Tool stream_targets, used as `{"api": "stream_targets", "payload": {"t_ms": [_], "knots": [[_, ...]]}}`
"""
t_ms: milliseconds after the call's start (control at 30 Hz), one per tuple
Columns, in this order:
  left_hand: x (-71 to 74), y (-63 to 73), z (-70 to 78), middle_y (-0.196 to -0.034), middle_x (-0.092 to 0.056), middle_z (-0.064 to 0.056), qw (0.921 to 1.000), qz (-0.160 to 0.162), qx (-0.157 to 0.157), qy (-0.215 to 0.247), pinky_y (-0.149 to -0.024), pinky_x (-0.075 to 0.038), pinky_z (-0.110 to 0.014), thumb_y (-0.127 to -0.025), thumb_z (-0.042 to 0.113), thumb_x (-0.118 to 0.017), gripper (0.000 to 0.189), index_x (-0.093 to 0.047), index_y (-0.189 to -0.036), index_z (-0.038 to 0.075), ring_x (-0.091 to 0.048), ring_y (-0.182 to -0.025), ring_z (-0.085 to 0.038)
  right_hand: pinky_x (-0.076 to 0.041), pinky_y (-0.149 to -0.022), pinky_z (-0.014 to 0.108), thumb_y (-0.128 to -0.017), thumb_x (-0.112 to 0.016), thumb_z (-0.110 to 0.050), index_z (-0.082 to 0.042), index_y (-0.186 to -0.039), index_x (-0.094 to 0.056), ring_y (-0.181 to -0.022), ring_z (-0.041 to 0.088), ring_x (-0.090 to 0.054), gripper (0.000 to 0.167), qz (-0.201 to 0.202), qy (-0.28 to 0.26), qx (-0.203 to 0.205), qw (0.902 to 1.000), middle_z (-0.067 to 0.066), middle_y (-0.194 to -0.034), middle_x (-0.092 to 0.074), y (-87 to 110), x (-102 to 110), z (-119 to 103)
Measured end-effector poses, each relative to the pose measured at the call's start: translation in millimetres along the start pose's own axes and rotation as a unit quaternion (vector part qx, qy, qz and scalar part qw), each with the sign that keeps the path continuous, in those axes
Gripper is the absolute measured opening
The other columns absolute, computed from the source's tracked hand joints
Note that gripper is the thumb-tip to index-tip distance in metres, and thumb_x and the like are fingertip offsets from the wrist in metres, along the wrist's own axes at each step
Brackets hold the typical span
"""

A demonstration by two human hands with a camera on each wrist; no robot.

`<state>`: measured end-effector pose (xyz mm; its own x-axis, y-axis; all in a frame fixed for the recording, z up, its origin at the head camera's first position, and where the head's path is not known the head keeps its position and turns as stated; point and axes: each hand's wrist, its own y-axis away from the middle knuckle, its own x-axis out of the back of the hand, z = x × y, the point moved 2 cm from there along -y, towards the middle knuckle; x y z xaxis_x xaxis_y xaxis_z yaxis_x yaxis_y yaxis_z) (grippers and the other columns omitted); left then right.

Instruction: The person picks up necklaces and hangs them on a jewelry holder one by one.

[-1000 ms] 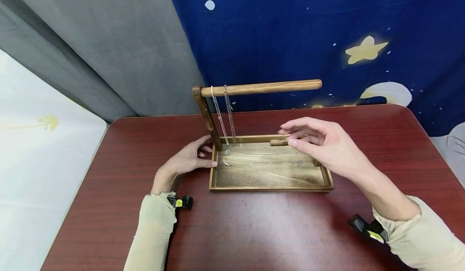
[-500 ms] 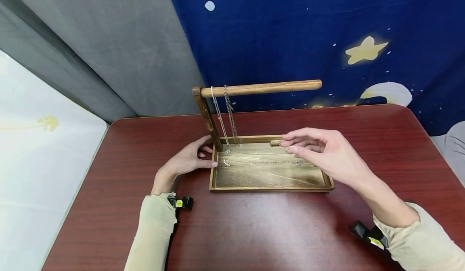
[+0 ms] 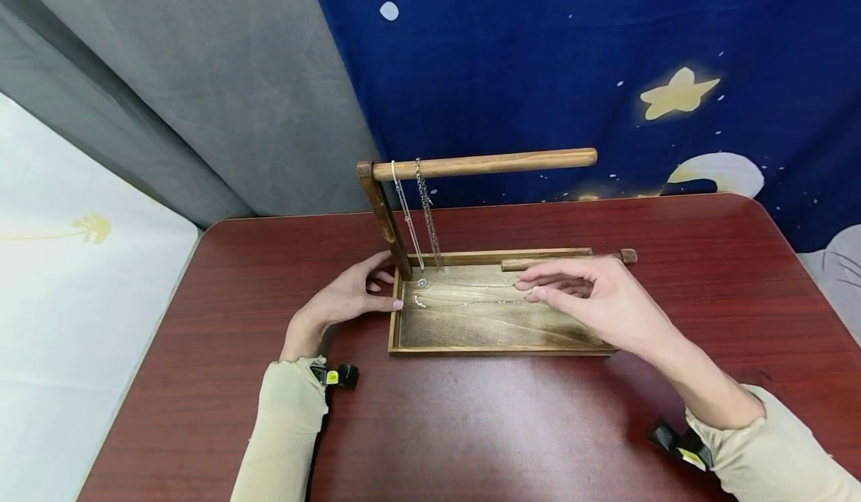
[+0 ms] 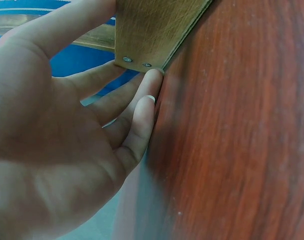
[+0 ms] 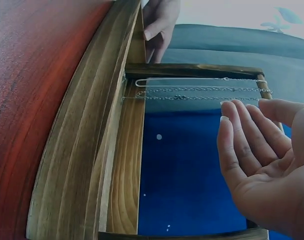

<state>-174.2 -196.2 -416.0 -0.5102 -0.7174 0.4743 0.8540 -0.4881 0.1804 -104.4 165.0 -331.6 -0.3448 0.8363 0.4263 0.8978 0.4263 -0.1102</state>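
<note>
A wooden necklace stand has a tray base (image 3: 498, 351), a tall left post (image 3: 383, 214) and a long top bar (image 3: 484, 164). From that bar hang a pale silver necklace (image 3: 406, 218) and a darker chain necklace (image 3: 427, 211). Another fine necklace (image 3: 420, 302) lies stretched along the tray floor, with a thin chain (image 3: 471, 285) behind it. My left hand (image 3: 350, 289) holds the tray's left end, thumb on its side wall. My right hand (image 3: 585, 293), fingers loosely bent, hovers over the tray's right part, covering the necklace's far end. Nothing shows between its fingers (image 5: 229, 150).
A shorter, lower bar (image 3: 521, 264) reaches left from a post (image 3: 628, 256) at the tray's back right. The stand sits on a reddish-brown table (image 3: 498, 427). Grey (image 3: 202, 76) and blue star-patterned fabric (image 3: 504, 61) hang behind it.
My right hand has come down and toward me, from the lower bar to the lying necklace. The lower bar's right end now shows, while the necklace's pendant is covered. My left hand stays put.
</note>
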Motion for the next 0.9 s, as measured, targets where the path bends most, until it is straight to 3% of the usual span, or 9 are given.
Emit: {"api": "stream_targets", "payload": {"t_ms": [567, 900], "knots": [[-0.3, -0.5, -0.2, -0.139, -0.052, -0.019, 1.0000, -0.001, 0.001, -0.003, -0.099, -0.042, -0.046, -0.084, 0.011, -0.080, 0.086, -0.031, -0.154, 0.003, -0.054, -0.117, -0.031, -0.055, -0.080, 0.026, -0.095, -0.070, -0.017, -0.016, -0.119, -0.073, -0.098, 0.011, -0.070, 0.024, -0.009, 0.004, -0.024, 0.9997, -0.006, -0.112, -0.073, 2.3, -11, 16], [0.0, -1.6, -0.1, -0.139, -0.051, -0.018, 1.0000, 0.000, 0.006, -0.001, -0.098, -0.042, -0.047, -0.083, 0.011, -0.081, 0.087, -0.030, -0.154, 0.003, -0.054, -0.117, -0.032, -0.054, -0.076, 0.025, -0.093, -0.072, -0.024, -0.019, -0.116, -0.075, -0.089, 0.009, -0.068, 0.023, 0.003, 0.055, -0.040, 0.9977, -0.005, -0.104, -0.074, -2.8, -17, 30]]}}
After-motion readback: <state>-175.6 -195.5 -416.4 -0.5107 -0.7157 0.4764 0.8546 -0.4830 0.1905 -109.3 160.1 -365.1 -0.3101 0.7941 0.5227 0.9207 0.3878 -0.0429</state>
